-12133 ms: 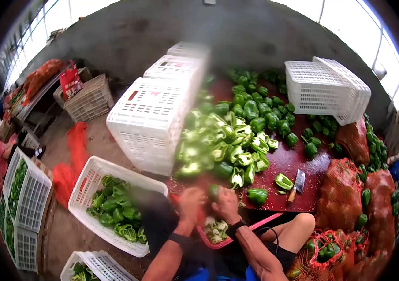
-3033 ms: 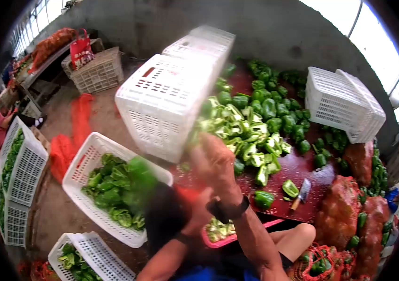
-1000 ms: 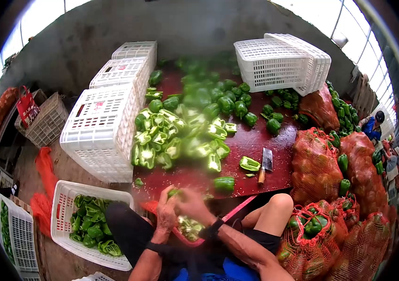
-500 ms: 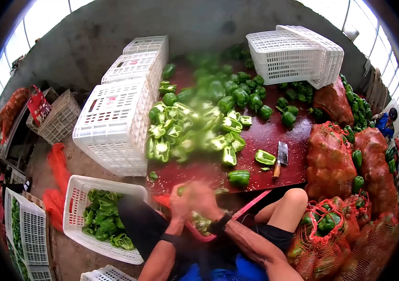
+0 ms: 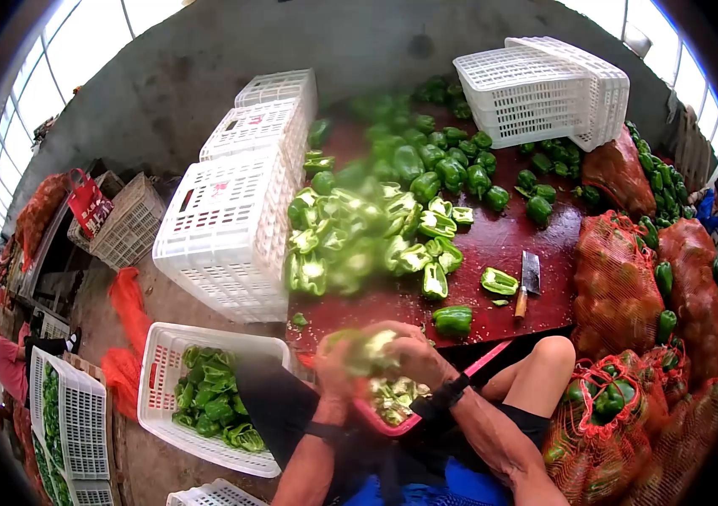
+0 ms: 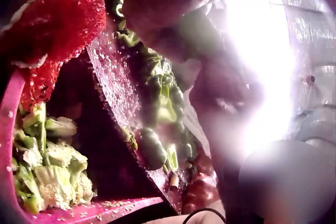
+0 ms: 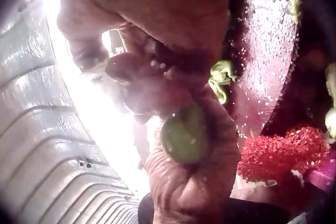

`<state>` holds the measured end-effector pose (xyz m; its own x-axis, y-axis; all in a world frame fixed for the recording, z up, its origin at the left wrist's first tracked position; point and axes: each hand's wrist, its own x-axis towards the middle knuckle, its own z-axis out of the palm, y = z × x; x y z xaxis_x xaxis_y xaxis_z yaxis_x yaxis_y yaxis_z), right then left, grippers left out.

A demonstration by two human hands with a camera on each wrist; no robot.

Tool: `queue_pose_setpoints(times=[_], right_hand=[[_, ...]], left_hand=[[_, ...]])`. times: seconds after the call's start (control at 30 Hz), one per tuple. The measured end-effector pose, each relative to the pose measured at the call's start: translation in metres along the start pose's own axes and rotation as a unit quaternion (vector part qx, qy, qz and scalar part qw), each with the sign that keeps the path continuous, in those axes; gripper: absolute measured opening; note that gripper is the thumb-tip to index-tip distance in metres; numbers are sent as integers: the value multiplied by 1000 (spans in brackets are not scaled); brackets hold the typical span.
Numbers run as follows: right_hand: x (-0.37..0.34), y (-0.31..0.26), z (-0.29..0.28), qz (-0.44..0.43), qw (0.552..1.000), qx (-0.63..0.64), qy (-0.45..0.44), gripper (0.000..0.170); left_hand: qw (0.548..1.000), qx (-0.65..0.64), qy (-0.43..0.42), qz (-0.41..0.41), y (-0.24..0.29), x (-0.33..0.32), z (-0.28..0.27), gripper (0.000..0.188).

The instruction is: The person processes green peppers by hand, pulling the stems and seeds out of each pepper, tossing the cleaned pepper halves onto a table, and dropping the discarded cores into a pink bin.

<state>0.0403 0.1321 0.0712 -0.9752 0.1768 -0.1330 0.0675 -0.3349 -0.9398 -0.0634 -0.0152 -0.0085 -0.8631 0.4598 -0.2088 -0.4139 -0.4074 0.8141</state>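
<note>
Red worktop (image 5: 498,232): spread with whole and halved green bell peppers (image 5: 451,174).
White crate (image 5: 200,449): to the person's left, holding green pepper pieces (image 5: 207,392).
Pink tub (image 6: 8,148): below the hands, with pale pepper cores (image 5: 395,400) inside.
Left hand (image 5: 335,371): fingers curled round the held pepper (image 7: 184,133).
Right hand (image 5: 420,352): fingers curled close over that pepper; cannot tell whether they grip anything.
Held pepper: between both hands, near the worktop's edge, blurred.

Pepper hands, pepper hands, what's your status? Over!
Left hand gripping green pepper. Right hand close by, grip unclear. Pink tub of pale scraps below. Knife lying aside, not in the way.
</note>
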Motion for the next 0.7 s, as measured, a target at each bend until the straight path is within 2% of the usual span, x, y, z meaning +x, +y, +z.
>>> queue_pose_setpoints(times=[0.07, 0.13, 0.17, 0.2, 0.23, 0.27, 0.3, 0.33, 0.37, 0.4, 0.43, 0.47, 0.5, 0.53, 0.57, 0.6, 0.63, 0.67, 0.7], right_hand=[[-4, 4, -1, -37, 986, 160, -28, 40], [-12, -4, 2, -54, 955, 284, -60, 45], [-13, -4, -4, -49, 977, 193, -75, 45], [-14, 1, -19, 2, 993, 84, -87, 42], [-14, -2, -28, 51, 992, -28, -109, 39], [-14, 1, -27, 29, 980, -163, -115, 27], [-12, 4, -28, -30, 934, -338, -115, 25], [-11, 12, -32, -84, 854, -501, -111, 24], [-9, 25, -31, -125, 849, -514, -10, 31], [-7, 8, -20, -21, 911, -411, -10, 29], [-6, -8, -9, 79, 950, -302, 15, 30], [-10, -19, 2, 120, 987, -104, 8, 34], [-14, -31, 13, 165, 982, 95, 18, 41], [-5, -5, 0, 56, 996, -50, -40, 41], [3, 20, -12, -64, 978, -189, -64, 41], [3, 4, -4, -22, 988, -149, -40, 42], [3, -13, 5, 17, 994, -106, -12, 44], [4, -22, 11, 100, 994, -33, 42, 47], [9, -21, 12, 114, 988, -60, 87, 44]], left_hand=[[1000, 22, 17, -8, -1, 0, -2, 9], [999, -29, 40, -2, 16, -3, 10, 9], [998, -32, 47, 6, 24, -3, 14, 9], [998, -34, 53, 16, 29, -3, 15, 9], [998, 7, 52, 34, 30, -3, 16, 9], [998, 0, 45, 35, 30, -2, 16, 11], [999, -8, 37, 33, 28, -3, 18, 14], [999, -16, 30, 28, 27, -7, 21, 16], [1000, -12, -1, 10, 29, -10, 20, 18], [998, 46, -30, 35, 25, -9, 17, 19], [991, 105, -58, 57, 19, -7, 11, 21], [990, 106, -87, 36, 22, -12, 20, 23], [987, 108, -116, 16, 26, -17, 29, 26], [966, 207, -147, 54, 31, -19, 34, 29], [977, 170, -127, 25, 36, -22, 40, 31], [985, 133, -106, -3, 48, -27, 51, 34], [985, 143, -96, 16, 50, -25, 52, 36], [984, 153, -86, 34, 51, -23, 50, 39], [982, 163, -76, 52, 51, -23, 48, 42]])
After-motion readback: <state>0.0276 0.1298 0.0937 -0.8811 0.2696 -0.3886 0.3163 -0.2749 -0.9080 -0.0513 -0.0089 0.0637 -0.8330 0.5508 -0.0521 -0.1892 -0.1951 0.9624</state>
